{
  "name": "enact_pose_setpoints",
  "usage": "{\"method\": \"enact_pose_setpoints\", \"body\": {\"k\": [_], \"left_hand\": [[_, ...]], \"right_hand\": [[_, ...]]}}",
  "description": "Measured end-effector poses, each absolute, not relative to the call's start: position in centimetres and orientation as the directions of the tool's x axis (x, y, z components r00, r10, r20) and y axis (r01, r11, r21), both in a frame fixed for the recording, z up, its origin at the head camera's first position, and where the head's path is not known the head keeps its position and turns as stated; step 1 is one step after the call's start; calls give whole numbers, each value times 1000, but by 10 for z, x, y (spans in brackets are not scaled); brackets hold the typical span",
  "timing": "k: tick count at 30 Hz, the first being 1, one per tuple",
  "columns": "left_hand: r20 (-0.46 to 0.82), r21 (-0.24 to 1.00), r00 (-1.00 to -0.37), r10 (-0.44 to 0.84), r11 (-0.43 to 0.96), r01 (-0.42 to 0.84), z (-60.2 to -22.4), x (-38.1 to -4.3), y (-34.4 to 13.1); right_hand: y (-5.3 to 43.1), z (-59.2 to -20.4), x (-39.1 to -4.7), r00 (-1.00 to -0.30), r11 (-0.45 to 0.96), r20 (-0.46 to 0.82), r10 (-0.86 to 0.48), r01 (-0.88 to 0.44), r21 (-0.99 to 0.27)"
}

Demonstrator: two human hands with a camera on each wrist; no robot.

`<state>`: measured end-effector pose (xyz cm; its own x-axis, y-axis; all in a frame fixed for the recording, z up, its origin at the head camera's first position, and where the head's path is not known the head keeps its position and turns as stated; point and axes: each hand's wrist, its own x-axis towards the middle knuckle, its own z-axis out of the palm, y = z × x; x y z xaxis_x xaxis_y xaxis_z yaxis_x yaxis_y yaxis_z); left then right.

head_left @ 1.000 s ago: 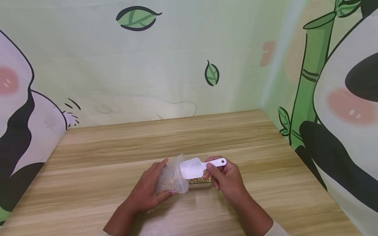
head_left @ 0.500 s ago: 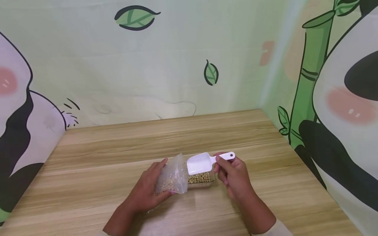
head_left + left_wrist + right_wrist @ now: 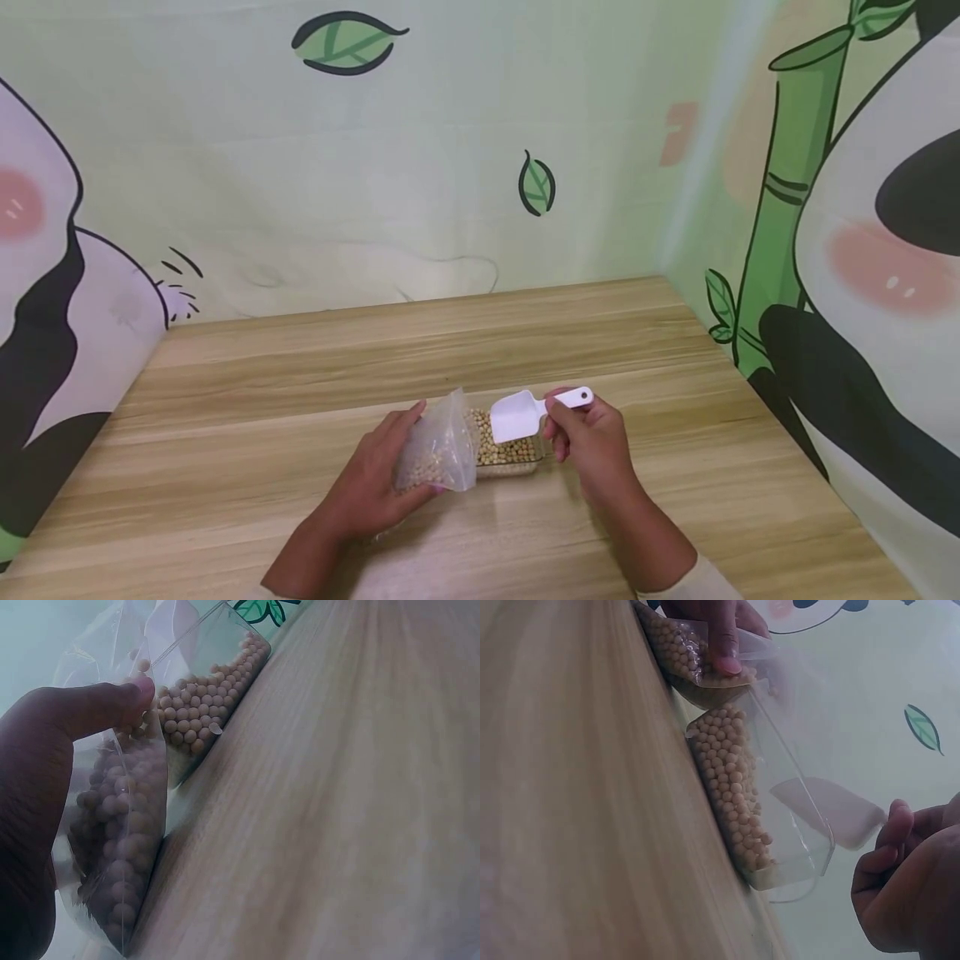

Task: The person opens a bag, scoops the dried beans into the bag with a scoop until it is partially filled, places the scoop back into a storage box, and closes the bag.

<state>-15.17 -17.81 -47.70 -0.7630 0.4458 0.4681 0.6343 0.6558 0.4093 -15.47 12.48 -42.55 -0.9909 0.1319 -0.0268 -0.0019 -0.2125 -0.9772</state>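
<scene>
My left hand (image 3: pixel 375 483) grips a clear plastic bag (image 3: pixel 438 458) from its left side, the thumb at its front near the mouth. Round tan beans (image 3: pixel 120 832) fill the lower part of the bag. A clear rectangular container (image 3: pixel 787 881), partly filled with similar beans (image 3: pixel 727 780), stands against the bag's open end. Above this container is a white plastic scoop (image 3: pixel 516 417); my right hand (image 3: pixel 600 450) pinches its handle between thumb and fingers. In the right wrist view the scoop appears tilted beyond the container's rim, and no beans can be seen on it.
Everything rests on a wood-grain table (image 3: pixel 315 358). A light green printed backdrop (image 3: pixel 420 167) with leaves rises behind it, and panda figures flank both sides. The table's back edge meets this backdrop.
The scoop has moved right, away from the bag's mouth, and its blade has turned, uncovering more beans in the container. My left hand and the bag have stayed nearly still.
</scene>
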Motion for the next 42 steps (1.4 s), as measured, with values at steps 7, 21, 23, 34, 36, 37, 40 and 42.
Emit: {"method": "enact_pose_setpoints", "body": {"k": [7,21,23,34,36,37,40,42], "left_hand": [[461,411,-768,444,660,628,-477,-152,-178],[440,430,-787,432,668,607,-475,-151,-177],[433,432,-793,429,673,600,-475,-151,-177],[433,435,-790,434,668,605,-474,-151,-177],[431,439,-792,434,666,603,-473,-151,-177],[428,443,-793,433,664,602,-473,-151,-177],[424,445,-796,431,667,598,-473,-151,-177],[427,446,-795,432,664,600,-473,-151,-177]], "right_hand": [[124,-427,-156,-991,-206,-34,130,7,-979],[124,-432,-148,-949,285,306,68,-276,-918],[124,-434,-147,-912,404,411,11,-372,-836],[123,-440,-150,-868,508,484,-110,-468,-723],[122,-439,-150,-917,456,394,-68,-380,-805],[122,-438,-150,-940,419,339,-46,-326,-847],[121,-436,-151,-984,283,178,9,-168,-944],[121,-435,-152,-994,214,106,27,-97,-972]]}}
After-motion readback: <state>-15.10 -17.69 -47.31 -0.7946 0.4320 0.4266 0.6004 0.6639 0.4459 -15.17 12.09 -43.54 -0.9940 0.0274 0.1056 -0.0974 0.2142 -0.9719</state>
